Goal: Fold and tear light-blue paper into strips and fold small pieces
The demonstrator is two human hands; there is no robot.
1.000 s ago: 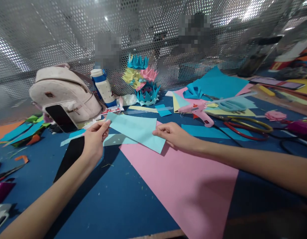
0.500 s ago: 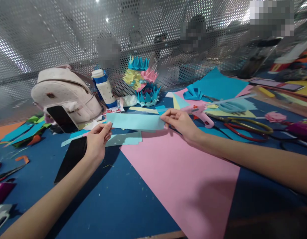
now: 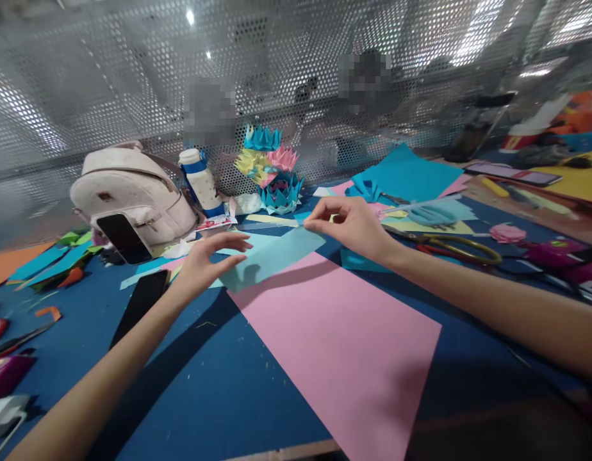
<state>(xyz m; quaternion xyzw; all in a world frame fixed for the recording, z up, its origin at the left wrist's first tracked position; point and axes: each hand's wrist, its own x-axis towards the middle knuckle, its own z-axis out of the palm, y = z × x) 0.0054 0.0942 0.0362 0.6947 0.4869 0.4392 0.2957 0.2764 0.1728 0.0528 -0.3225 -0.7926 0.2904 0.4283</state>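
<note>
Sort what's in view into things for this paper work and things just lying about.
Likely for the work:
light blue paper, pinched in the right hand
pink sheet
blue-handled scissors

Likely just lying about:
backpack
phone leaning on it
white-and-blue bottle

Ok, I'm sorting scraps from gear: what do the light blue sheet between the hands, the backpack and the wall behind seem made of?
Light blue sheet: matte paper or thin card; crisp, straight edges.
Backpack: perhaps faux leather, or real; smooth, soft sheen.
Wall: probably perforated metal, grey and shiny; small holes, bright glints.
</note>
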